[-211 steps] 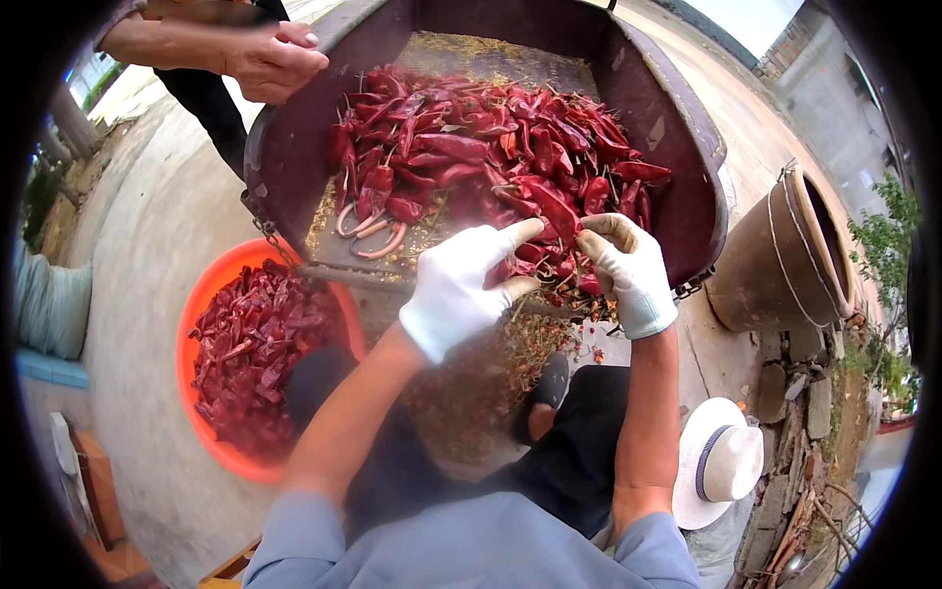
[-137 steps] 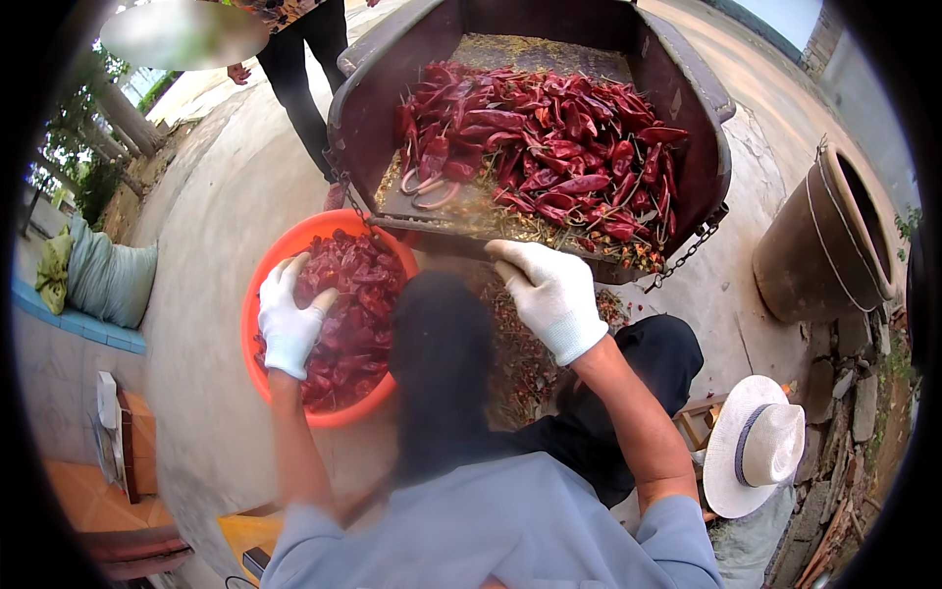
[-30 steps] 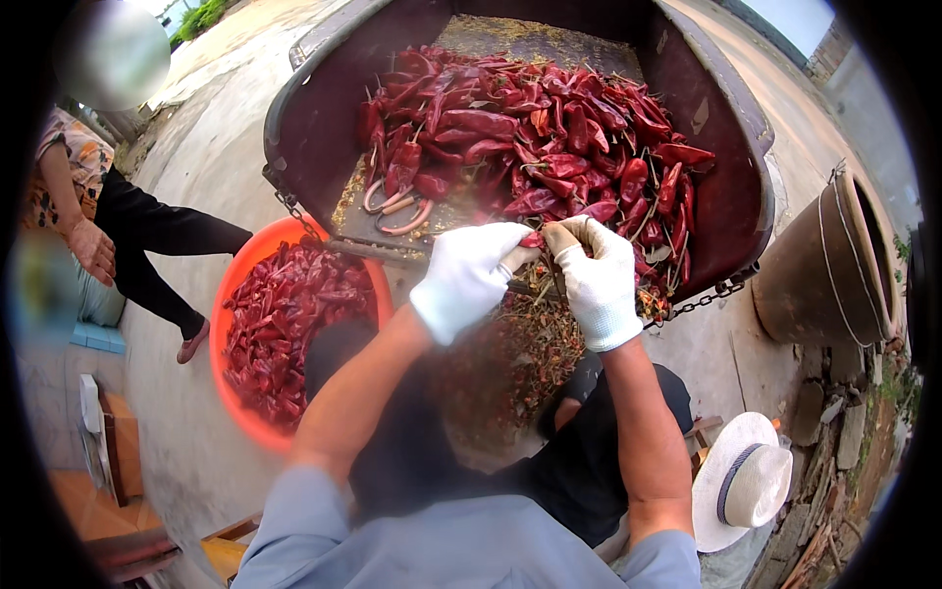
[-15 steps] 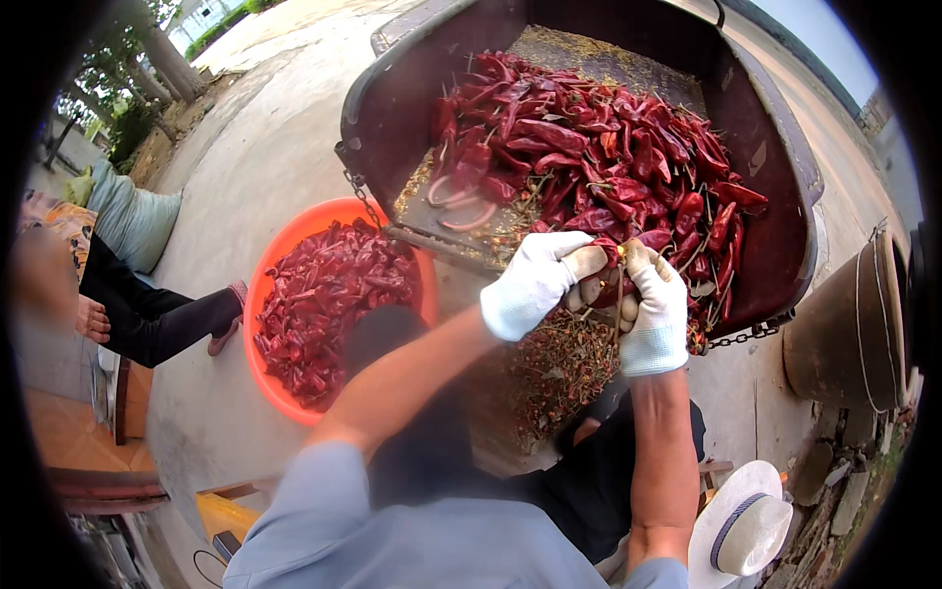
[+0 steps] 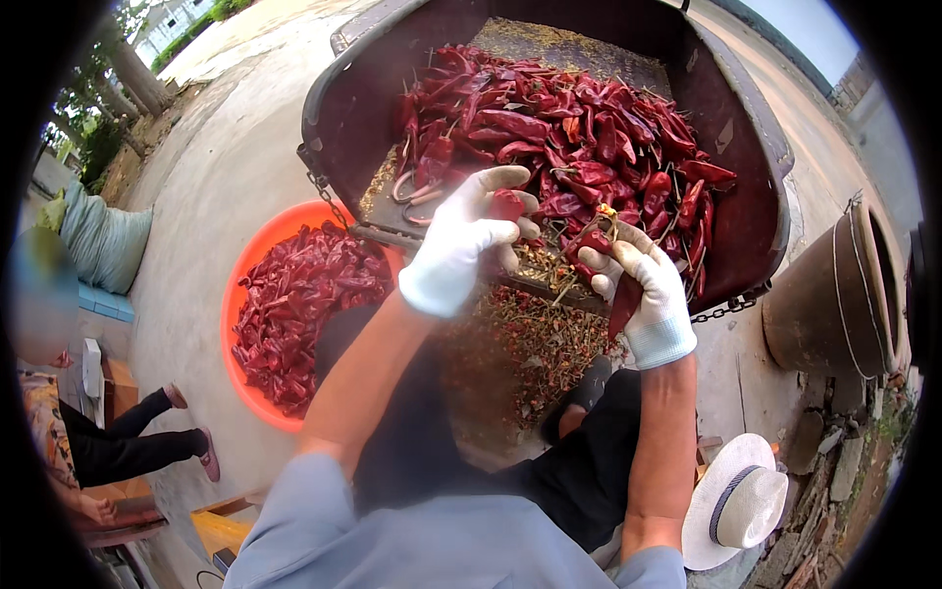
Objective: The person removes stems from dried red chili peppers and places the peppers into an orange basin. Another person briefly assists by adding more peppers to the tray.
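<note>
Both my hands wear white work gloves and are apart over the near edge of a dark maroon cart bed [image 5: 343,128]. My left hand [image 5: 456,245] is curled with a piece of red chili pepper [image 5: 505,204] between thumb and fingers. To its right, my right hand [image 5: 648,294] grips a dark red chili pepper [image 5: 624,304] whose tip hangs below the palm. A stem end with yellowish seeds shows at its fingertips. Beyond the hands lies a heap of red chili peppers [image 5: 579,128]. On my left, an orange tub [image 5: 235,368] holds many torn chili peppers.
Stems and seed scraps [image 5: 540,358] cover the ground below the cart's edge. A chain [image 5: 724,312] hangs at its right corner. A tall brown bucket [image 5: 819,294] stands at right, and a white hat [image 5: 751,506] lies below it. Another person [image 5: 128,442] sits at far left beside a sack [image 5: 103,236].
My hands, together on one pepper before, have moved apart. The left went leftward with a red piece, while the right keeps a pepper. My view shifted slightly right.
</note>
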### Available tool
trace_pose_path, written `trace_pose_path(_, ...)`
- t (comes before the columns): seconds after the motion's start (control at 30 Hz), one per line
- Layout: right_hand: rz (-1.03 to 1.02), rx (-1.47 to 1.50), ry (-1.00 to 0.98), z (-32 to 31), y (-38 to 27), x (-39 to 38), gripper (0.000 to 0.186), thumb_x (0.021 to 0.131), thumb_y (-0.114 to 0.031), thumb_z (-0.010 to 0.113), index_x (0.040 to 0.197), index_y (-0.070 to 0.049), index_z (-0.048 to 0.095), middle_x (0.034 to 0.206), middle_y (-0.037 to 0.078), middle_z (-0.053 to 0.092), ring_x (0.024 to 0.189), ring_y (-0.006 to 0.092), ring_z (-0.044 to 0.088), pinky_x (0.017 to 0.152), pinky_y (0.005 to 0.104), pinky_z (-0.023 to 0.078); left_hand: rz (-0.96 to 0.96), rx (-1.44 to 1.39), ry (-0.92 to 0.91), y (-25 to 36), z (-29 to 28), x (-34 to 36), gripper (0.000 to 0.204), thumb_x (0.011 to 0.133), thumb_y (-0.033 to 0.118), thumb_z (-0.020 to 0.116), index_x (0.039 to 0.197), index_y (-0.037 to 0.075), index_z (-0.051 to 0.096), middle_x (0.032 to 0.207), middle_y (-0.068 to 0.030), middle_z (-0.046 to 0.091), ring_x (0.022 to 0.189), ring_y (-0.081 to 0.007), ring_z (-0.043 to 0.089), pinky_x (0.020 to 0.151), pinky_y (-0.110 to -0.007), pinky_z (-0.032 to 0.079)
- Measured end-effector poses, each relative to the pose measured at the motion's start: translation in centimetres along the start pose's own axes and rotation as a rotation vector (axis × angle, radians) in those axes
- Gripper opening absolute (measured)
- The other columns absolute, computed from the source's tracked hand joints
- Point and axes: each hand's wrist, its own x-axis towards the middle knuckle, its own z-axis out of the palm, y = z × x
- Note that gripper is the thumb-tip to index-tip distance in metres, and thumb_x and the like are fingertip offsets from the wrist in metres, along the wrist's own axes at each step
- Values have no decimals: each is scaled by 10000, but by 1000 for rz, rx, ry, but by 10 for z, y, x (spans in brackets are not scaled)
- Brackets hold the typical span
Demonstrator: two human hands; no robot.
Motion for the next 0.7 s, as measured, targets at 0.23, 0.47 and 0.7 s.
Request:
trace_pose_path(0.23,-39,-338,89,11,7,-4,377,956,-44,618,1298,74,511,1118,158,658,901,175,708,698,241,584,79,448,78,-9,13,-1,161,886,102,734,1014,13,695,831,-41,672,817,-58,611,620,-218,463)
trace_pose_path(0.47,-189,-413,135,26,21,-4,210,927,-34,670,1114,18,591,1008,89,670,735,100,664,545,208,497,256,767,10,-27,22,-6,287,863,126,757,1102,-23,704,978,-71,696,894,-119,636,814,-273,509)
trace_pose_path(0.7,-100,-490,107,31,17,-7,196,957,-100,656,1114,11,618,914,64,683,673,67,629,527,204,462,511,1041,42,-34,14,-3,294,804,192,820,1035,43,714,854,-62,658,732,-172,633,674,-297,509)
